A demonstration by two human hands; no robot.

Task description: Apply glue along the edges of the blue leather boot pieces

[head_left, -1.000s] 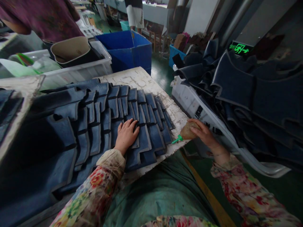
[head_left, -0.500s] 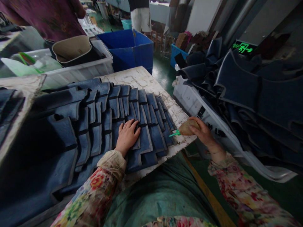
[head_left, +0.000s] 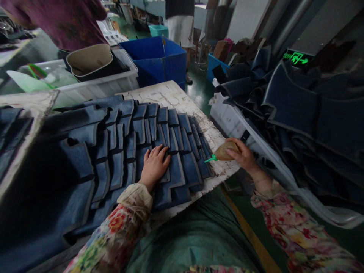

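Several dark blue cut fabric pieces [head_left: 113, 151] lie fanned in overlapping rows on a worn white board [head_left: 170, 94] across my lap. My left hand [head_left: 154, 165] rests flat on the pieces near the front, fingers stretched out. My right hand [head_left: 241, 154] is closed on a brown-caked brush [head_left: 224, 151] with a green tip, held at the board's right edge beside the last pieces.
A heap of dark blue pieces [head_left: 298, 110] fills a white tray on my right. Behind the board stand a white bin [head_left: 93, 83] holding a beige-lined piece and a blue crate [head_left: 156, 60]. A person in maroon [head_left: 62, 19] stands at the far left, another at the back.
My right hand has carried the brush a little left and up, to the board's right edge. My left hand has stayed on the pieces.
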